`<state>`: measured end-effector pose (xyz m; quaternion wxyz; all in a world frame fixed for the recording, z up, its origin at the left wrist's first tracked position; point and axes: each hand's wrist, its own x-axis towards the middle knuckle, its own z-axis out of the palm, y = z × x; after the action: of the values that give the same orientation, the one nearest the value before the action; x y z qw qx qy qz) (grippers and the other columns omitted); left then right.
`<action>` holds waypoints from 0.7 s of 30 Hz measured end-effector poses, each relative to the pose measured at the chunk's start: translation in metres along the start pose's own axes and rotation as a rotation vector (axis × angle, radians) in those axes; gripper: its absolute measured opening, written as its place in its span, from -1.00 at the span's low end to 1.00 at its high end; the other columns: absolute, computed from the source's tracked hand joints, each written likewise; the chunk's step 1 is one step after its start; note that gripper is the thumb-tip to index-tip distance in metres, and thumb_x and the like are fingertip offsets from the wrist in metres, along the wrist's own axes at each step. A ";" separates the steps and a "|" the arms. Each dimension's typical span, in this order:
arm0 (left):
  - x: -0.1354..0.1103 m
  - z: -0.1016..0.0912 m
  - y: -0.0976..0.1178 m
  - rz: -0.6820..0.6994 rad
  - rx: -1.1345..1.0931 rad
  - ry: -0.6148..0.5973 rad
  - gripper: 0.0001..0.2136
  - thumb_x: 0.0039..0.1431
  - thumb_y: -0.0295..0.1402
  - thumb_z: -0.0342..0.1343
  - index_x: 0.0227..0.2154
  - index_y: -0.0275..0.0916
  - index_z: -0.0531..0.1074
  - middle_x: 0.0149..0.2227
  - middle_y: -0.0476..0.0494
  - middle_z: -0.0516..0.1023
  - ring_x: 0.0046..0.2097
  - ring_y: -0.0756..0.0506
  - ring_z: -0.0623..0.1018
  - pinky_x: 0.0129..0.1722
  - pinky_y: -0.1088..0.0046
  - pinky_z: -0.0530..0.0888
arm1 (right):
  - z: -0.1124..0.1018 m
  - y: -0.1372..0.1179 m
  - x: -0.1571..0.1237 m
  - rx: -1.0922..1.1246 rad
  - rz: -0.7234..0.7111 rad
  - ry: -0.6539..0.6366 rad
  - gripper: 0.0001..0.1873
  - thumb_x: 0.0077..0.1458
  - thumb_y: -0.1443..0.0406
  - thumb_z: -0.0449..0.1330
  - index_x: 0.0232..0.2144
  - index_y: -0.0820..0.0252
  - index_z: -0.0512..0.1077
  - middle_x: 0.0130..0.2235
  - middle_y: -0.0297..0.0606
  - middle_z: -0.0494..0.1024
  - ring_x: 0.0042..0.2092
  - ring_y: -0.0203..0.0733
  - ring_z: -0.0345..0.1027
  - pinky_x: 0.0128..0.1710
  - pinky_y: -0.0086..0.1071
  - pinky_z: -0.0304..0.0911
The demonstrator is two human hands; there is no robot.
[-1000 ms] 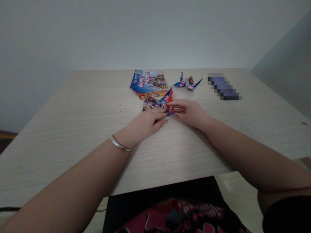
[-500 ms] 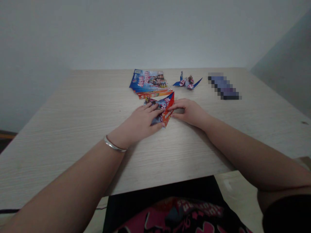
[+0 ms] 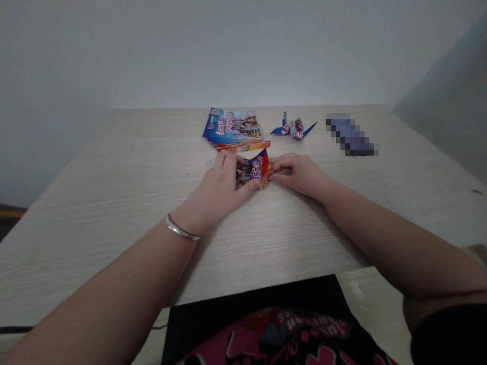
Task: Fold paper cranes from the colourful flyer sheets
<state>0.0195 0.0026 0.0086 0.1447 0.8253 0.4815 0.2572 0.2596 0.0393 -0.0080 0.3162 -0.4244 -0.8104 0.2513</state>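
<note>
A folded piece of printed paper (image 3: 255, 171), blue, red and orange, lies on the wooden table (image 3: 114, 177) between my hands. My left hand (image 3: 218, 187), with a silver bangle at the wrist, lies over its left part, fingers pressing down and thumb at its lower edge. From the right, my right hand (image 3: 299, 172) pinches the paper's red edge with curled fingers. Much of the paper is hidden under my left hand.
A stack of printed paper sheets (image 3: 234, 129) lies just beyond my hands. To its right sits a finished folded paper crane (image 3: 293, 129). A blurred-out dark object (image 3: 352, 136) lies further right. A wall rises behind the table.
The raised red flap has been folded down flat. My left hand slid forward over the paper, and my right hand moved in to its right edge.
</note>
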 end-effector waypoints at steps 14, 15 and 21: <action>0.008 0.000 -0.012 -0.003 0.295 -0.032 -0.54 0.33 -0.21 0.10 0.20 -0.29 0.50 0.08 -0.37 0.63 0.11 -0.39 0.54 0.21 -0.10 0.38 | 0.000 -0.009 -0.004 -0.009 -0.035 -0.145 -0.92 0.18 0.28 0.28 -0.29 0.10 0.60 -0.14 -0.24 0.71 -0.05 -0.06 0.55 0.06 -0.18 0.36; 0.008 0.000 -0.013 0.018 0.319 -0.026 -0.58 0.32 -0.20 0.10 0.16 -0.25 0.54 0.05 -0.35 0.64 0.09 -0.39 0.54 0.20 -0.12 0.37 | 0.000 -0.010 -0.004 -0.022 -0.051 -0.156 -0.93 0.18 0.28 0.29 -0.30 0.10 0.59 -0.15 -0.23 0.70 -0.05 -0.06 0.54 0.07 -0.17 0.36; 0.011 -0.008 -0.008 0.049 0.232 -0.049 -0.70 0.38 -0.30 -0.02 -0.16 -0.20 0.65 -0.15 -0.23 0.70 -0.08 -0.25 0.60 0.25 -0.05 0.34 | 0.001 -0.019 -0.008 -0.025 -0.059 -0.187 -0.93 0.19 0.26 0.29 -0.34 0.10 0.56 -0.18 -0.23 0.69 -0.08 -0.07 0.54 0.04 -0.18 0.37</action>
<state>0.0137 0.0156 0.0144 0.0534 0.8540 0.4842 0.1830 0.2523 0.0230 0.0024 0.2410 -0.3789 -0.8516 0.2703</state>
